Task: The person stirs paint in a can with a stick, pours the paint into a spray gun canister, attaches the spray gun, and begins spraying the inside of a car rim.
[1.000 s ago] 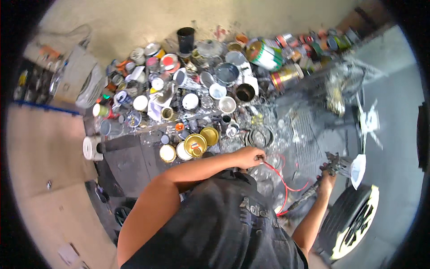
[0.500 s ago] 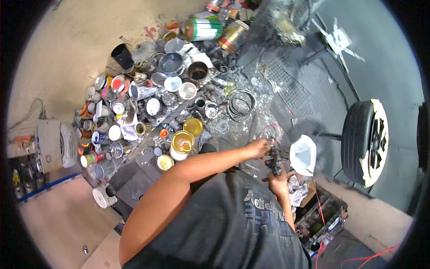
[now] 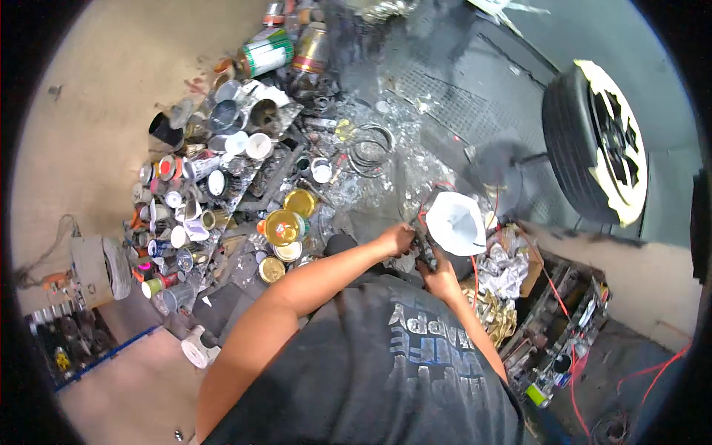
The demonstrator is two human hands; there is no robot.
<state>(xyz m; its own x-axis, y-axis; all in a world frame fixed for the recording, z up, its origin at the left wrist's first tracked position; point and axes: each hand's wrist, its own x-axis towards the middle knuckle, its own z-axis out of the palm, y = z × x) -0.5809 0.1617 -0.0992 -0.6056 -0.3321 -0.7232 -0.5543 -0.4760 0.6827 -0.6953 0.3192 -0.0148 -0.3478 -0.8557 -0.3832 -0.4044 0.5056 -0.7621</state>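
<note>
My right hand (image 3: 440, 277) is wrapped round a dark spray gun (image 3: 425, 252) in front of my body. A white, angular-rimmed cup (image 3: 454, 222) stands out just beyond the gun; I cannot make out where it joins it. From the left, my left hand (image 3: 398, 239) comes up to the gun with its fingers closed against its side. What those fingertips grip is hidden. A thin red hose (image 3: 475, 282) hangs beside my right forearm.
Paint cans and cups crowd the floor at left, among them gold-lidded cans (image 3: 282, 227) and a green-and-white tin (image 3: 268, 55). A masked wheel (image 3: 593, 141) stands on a support at right. Crumpled foil (image 3: 506, 268) and a cluttered crate (image 3: 549, 319) lie near my right arm. A coiled hose (image 3: 371, 148) lies ahead.
My view has shifted, and the wheel sits higher in it. Both hands have moved left in view with the spray gun, and the white cup now shows closer to my fingers.
</note>
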